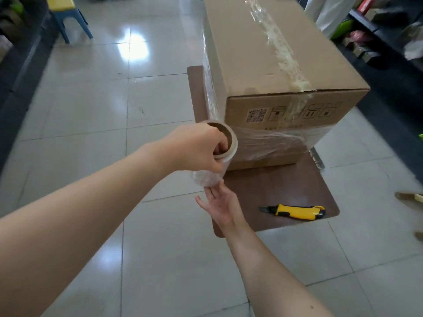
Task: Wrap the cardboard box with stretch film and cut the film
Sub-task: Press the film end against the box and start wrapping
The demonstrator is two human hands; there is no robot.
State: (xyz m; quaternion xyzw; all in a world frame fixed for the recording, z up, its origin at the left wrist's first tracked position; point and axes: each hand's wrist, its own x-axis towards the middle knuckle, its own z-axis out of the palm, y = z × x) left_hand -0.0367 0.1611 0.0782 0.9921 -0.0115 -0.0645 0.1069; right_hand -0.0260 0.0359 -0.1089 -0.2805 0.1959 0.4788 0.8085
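Note:
A large brown cardboard box stands on a low dark wooden table. Clear stretch film runs across the lower part of its near face and along its left side. The film roll stands nearly upright at the box's near left corner. My left hand grips the roll's top, fingers hooked into the cardboard core. My right hand is under the roll, palm up, fingers spread and touching its bottom end. A yellow and black utility knife lies on the table, to the right of my hands.
Glossy grey floor tiles surround the table. A blue stool with a yellow seat stands far left. Dark shelves with goods run along the right side. A person in white trousers stands behind the box.

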